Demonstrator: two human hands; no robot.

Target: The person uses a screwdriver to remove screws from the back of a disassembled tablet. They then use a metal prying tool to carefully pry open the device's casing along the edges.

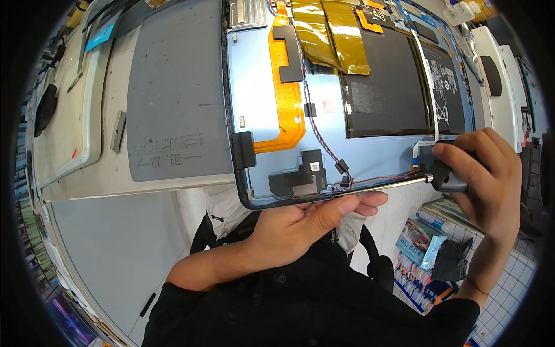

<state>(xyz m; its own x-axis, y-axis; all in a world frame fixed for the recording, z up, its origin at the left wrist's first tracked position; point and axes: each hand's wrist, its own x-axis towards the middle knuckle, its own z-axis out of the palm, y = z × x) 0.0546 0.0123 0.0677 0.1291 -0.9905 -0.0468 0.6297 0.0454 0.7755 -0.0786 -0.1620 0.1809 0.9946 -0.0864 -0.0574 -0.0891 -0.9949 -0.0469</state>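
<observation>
An opened tablet (324, 124) with a blue inner frame lies in front of me, its near edge jutting past the workbench. Orange flex cable (287, 110), a twisted red-and-dark wire (319, 137), yellow tape (341, 34) and a black battery (378, 87) show inside it. My left hand (292, 231) grips the tablet's near edge, thumb above and fingers underneath. At the near right corner, my right hand (485, 173) is closed around the black handle of a screwdriver (399, 183). Its metal shaft points left, nearly flat along the near edge; the tip is hard to make out.
A grey mat (173, 92) covers the bench to the left, with a small metal bar (118, 132) beside it. Farther left lies a pale tray-like panel (75, 115). White devices (497, 75) stand at the right. Below right, packets (425, 243) sit by a white grid rack (509, 283).
</observation>
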